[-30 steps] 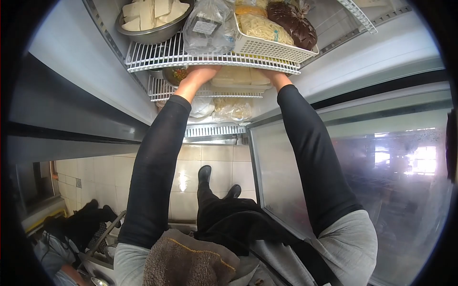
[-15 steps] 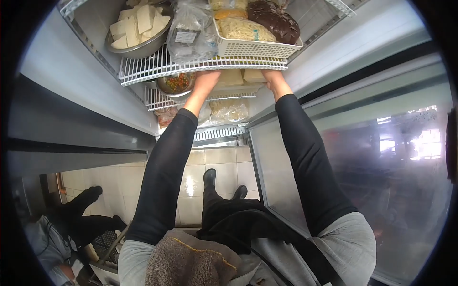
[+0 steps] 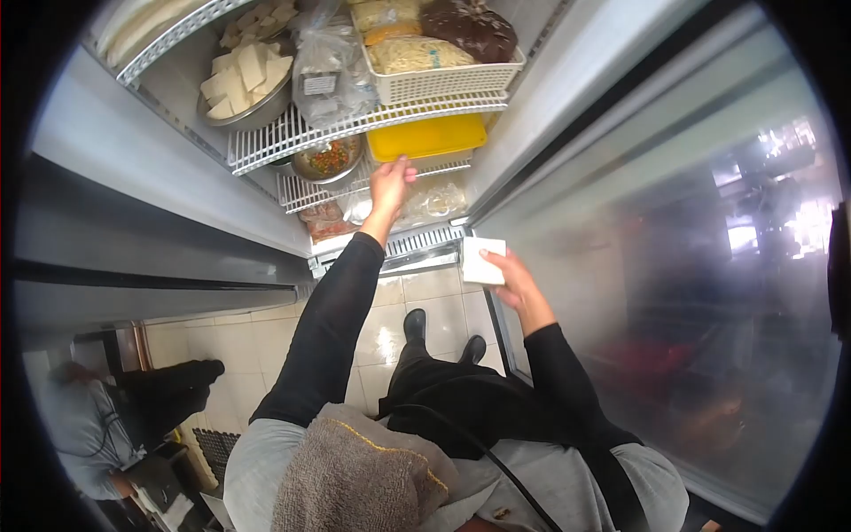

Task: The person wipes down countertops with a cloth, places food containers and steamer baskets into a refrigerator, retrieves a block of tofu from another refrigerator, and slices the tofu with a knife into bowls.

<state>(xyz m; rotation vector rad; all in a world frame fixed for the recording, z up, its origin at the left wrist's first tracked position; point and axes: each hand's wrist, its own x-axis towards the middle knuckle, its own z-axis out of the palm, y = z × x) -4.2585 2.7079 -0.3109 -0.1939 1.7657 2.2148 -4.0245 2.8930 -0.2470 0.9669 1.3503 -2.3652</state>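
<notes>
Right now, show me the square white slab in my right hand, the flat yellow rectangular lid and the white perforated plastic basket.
Square white slab (image 3: 478,269): head view, broad face.
Flat yellow lid (image 3: 430,137): head view, middle of top.
White perforated basket (image 3: 443,86): head view, front wall.

So from my seat, the upper shelf (image 3: 292,148) goes bowl (image 3: 266,108) of slabs (image 3: 246,78) on the left, bag (image 3: 324,84) in the middle, basket (image 3: 434,88) with more bags in it on the right. On the lower shelf (image 3: 303,199) I've got another bowl (image 3: 353,167) left and a tub with its lid (image 3: 427,136) on, right of it. My left hand (image 3: 390,184) is just in front of that tub; my right hand (image 3: 514,278), holding a block (image 3: 481,261), is outside the fridge near the open door (image 3: 638,266) on my right. Another person (image 3: 93,434) is off left.
</notes>
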